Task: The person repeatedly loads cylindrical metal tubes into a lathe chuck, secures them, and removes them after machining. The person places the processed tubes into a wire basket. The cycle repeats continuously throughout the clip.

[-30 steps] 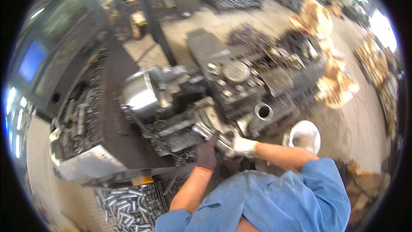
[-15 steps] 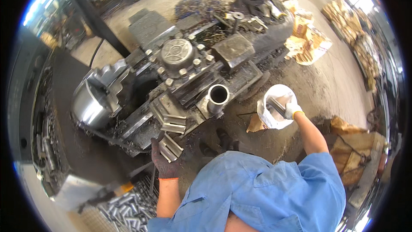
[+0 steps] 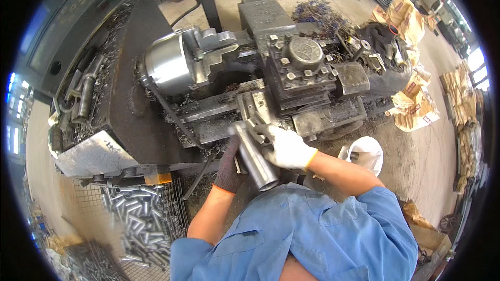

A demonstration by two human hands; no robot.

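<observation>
A shiny metal tube slants between my hands, just in front of my blue shirt. Its upper end is smeared by motion. My left hand, in a dark glove with an orange cuff, is closed against the tube's left side; the tube hides part of its fingers. A thin pale metal edge also shows by that hand. From the right, my right hand, in a white glove with darkened fingertips, curls over the tube's upper part. Just beyond the fingers, angled metal blocks lie on the lathe's slide.
The lathe's chuck stands at left, its tool post at centre. A white bucket sits right of my forearm. Many short tubes fill a wire crate at lower left. Torn brown paper sacks lie at right.
My right hand has come from the white bucket to my left hand, where the tube now is. The tube that stood upright on the slide no longer shows there. My view has turned left.
</observation>
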